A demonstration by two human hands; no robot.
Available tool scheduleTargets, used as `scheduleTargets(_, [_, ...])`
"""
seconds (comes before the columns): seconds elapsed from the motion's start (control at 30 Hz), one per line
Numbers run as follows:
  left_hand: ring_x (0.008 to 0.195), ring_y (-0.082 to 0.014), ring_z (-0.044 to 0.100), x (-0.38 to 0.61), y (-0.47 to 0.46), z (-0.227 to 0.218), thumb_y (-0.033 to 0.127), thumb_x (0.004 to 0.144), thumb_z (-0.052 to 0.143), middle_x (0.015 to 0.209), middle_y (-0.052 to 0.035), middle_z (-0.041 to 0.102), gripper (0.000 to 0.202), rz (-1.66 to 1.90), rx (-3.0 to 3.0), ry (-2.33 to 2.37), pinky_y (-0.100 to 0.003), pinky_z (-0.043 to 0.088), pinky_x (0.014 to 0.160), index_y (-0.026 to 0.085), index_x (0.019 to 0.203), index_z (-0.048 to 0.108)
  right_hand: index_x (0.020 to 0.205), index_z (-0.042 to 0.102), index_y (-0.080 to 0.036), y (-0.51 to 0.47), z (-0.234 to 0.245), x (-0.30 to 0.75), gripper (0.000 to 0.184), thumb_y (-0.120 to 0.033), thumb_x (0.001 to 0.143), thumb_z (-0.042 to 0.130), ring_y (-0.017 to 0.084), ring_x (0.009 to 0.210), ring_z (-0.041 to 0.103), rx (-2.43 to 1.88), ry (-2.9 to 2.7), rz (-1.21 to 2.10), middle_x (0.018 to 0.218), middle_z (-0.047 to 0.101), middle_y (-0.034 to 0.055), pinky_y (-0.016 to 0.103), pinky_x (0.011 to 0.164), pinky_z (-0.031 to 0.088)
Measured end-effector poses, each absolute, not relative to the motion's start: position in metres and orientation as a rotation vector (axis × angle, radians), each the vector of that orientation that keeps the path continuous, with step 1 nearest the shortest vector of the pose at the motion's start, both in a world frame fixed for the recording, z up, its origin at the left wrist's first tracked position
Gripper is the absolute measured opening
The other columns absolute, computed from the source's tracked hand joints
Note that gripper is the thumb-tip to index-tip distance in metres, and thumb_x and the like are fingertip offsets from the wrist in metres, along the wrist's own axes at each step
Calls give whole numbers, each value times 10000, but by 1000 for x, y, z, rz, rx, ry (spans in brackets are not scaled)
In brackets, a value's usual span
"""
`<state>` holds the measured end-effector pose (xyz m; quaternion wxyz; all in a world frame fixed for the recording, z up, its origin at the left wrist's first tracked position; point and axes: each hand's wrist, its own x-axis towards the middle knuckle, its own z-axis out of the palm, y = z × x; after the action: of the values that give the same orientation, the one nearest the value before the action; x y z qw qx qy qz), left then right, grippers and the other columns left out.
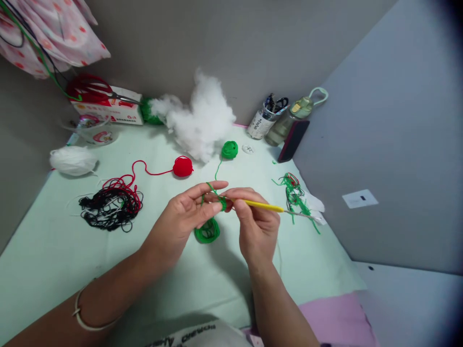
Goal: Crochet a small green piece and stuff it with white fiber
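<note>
My left hand pinches a small green crocheted piece that hangs below its fingers, with green yarn looped over the forefinger. My right hand grips a yellow-handled crochet hook, its tip at the green work between the two hands. The yarn strand runs up to a small green yarn ball on the pale green cloth.
A red yarn ball, a black and red yarn tangle, a white yarn skein, white stuffing, green scraps, a pen cup, a bottle, a phone and a box lie around.
</note>
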<state>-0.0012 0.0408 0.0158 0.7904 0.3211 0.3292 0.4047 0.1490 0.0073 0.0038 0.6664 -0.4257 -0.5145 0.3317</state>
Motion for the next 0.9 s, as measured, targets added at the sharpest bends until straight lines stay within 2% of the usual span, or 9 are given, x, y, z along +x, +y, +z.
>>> scheduleTargets(0.07, [910, -122, 636, -1, 39, 14, 262, 840, 831, 997, -11, 722, 362, 852, 732, 701, -210, 470, 785, 269, 1198, 777, 995, 799, -256, 7, 2, 149, 137, -241, 981, 664, 129, 774, 687, -968, -1123, 778, 930, 759, 21, 277, 693, 573])
scheduleTargets(0.17, [999, -167, 645, -4, 39, 13, 291, 853, 816, 1012, -25, 723, 361, 826, 758, 697, -254, 469, 834, 274, 1210, 769, 987, 784, -243, 8, 1, 151, 140, -275, 995, 649, 118, 733, 699, -913, -1018, 889, 914, 772, 15, 266, 686, 584])
scheduleTargets(0.3, [914, -144, 612, -8, 40, 16, 305, 870, 788, 950, -10, 686, 327, 818, 765, 710, -247, 453, 788, 287, 1197, 777, 960, 757, -221, 9, 4, 153, 173, -297, 1014, 612, 123, 690, 708, -867, -1002, 929, 858, 778, 15, 263, 641, 589])
scheduleTargets(0.4, [851, -109, 560, -8, 40, 17, 285, 851, 806, 919, 10, 632, 293, 875, 812, 744, -211, 437, 738, 302, 1143, 805, 984, 743, -225, 5, 6, 151, 175, -275, 1030, 581, 127, 712, 723, -905, -1060, 843, 889, 782, 16, 273, 656, 599])
scheduleTargets(0.57, [773, -102, 503, -10, 38, 15, 260, 848, 811, 860, 24, 589, 330, 958, 994, 885, -211, 433, 700, 338, 1169, 800, 1085, 732, -240, -3, 7, 149, 222, -157, 1030, 533, 138, 799, 716, -997, -1334, 536, 992, 771, 30, 302, 702, 593])
scheduleTargets(0.7, [699, -105, 477, -8, 35, 19, 220, 827, 813, 789, 28, 580, 319, 1021, 1111, 985, -232, 447, 698, 292, 1138, 813, 1164, 699, -239, -3, 3, 149, 290, -85, 1007, 509, 170, 849, 711, -976, -1525, 343, 998, 761, 50, 340, 726, 600])
scheduleTargets(0.83, [639, -85, 469, -3, 33, 21, 230, 792, 841, 797, 34, 617, 455, 991, 897, 884, -208, 451, 649, 274, 1238, 764, 1201, 720, -244, -3, -7, 146, 331, -59, 946, 618, 200, 946, 711, -1103, -1725, -104, 1047, 740, 77, 349, 774, 608])
scheduleTargets(0.9, [532, -56, 385, -2, 35, 19, 248, 804, 836, 655, 70, 538, 479, 880, 686, 767, -199, 462, 638, 232, 1274, 743, 1209, 730, -265, -4, -9, 145, 340, -74, 944, 636, 201, 975, 715, -1129, -1723, -146, 1079, 733, 73, 337, 773, 614])
